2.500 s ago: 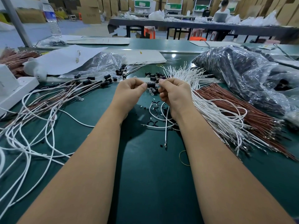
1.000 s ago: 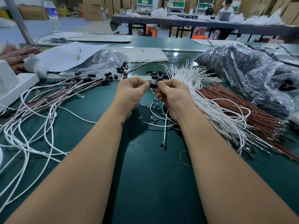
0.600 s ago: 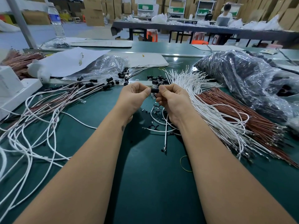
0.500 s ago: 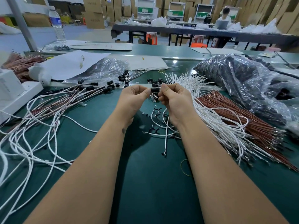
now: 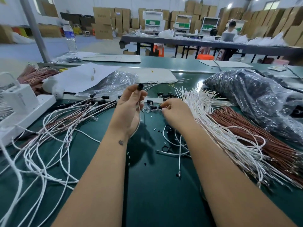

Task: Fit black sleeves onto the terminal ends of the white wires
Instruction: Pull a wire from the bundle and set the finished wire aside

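Left hand [image 5: 129, 105] lifted, pinching a black sleeve [image 5: 140, 86] with its wire; right hand [image 5: 176, 112] pinching among loose sleeves [image 5: 165, 95] on the table [image 5: 155, 185].

A factory room: tall stacks of brown cardboard boxes [image 5: 105, 22] behind a long green work table [image 5: 164, 194] with wire piles.

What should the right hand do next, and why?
Probably pinch one loose sleeve from the scatter at its fingertips. The left hand already holds a sleeved wire end raised off the table, so that one looks finished. The right hand is down among the loose sleeves, with the unsleeved white wires just to its right for the pick after that.
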